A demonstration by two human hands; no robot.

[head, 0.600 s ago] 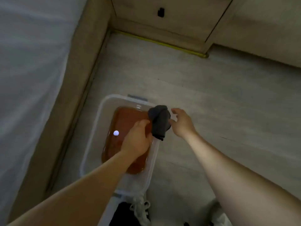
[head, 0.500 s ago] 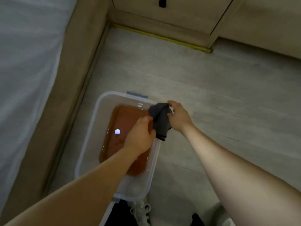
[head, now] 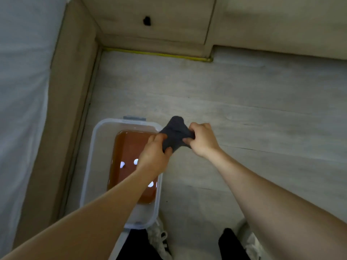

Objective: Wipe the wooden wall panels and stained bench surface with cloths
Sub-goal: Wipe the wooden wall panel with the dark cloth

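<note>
The left hand (head: 154, 154) pinches one end of a dark grey cloth (head: 174, 134), thumb and fingers curled onto the fabric. The right hand (head: 201, 140) grips the other end, fingers folded round it. Half a second ago the right hand had only just reached the bunched cloth, which hung from the left hand; now both hands hold it and it is pulled out wider between them, a rounded flap standing up on its far side. The cloth has also shifted rightward, so it sits above the right rim of the tub and partly over the floor (head: 244, 109).

Below the left hand lies a clear plastic tub (head: 90, 166) holding reddish-brown liquid (head: 127, 151), with bright light spots reflected on its surface. The tub rests on the pale wood-grain floor, close to a tan wooden panel (head: 71, 91) on the left. Farther off, another wooden panel (head: 159, 19) carries a small dark mark, with a yellow strip (head: 155, 54) along its base. The person's pale shoes (head: 159, 239) and dark trousers show at the bottom edge.
</note>
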